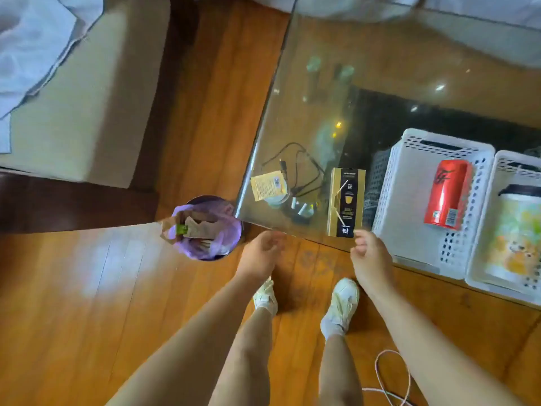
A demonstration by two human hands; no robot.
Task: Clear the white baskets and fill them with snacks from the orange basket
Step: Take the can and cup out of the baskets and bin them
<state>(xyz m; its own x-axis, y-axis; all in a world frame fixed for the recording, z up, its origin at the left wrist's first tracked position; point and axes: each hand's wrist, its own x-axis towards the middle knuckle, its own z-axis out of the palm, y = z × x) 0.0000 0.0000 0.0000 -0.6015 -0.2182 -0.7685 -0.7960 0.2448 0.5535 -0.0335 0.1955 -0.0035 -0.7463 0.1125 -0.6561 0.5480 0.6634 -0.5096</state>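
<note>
Two white baskets stand side by side at the right end of a glass table (380,68). The nearer white basket (409,194) holds a red can (446,193) lying on its side. The second white basket (503,177) at the frame's right edge holds a colourful snack bag (515,238). My left hand (259,254) hovers below the table's near corner, fingers loosely curled, holding nothing. My right hand (370,256) hovers just under the near end of a gold and black box (345,202), fingers relaxed and empty. The orange basket is out of view.
A bin with a purple liner (207,228) and wrappers inside stands on the wooden floor by the table's corner. On the glass lie a yellow packet (266,184), black cables (301,171) and a charger. A beige sofa (87,106) sits at left. A pink cord (392,376) trails by my feet.
</note>
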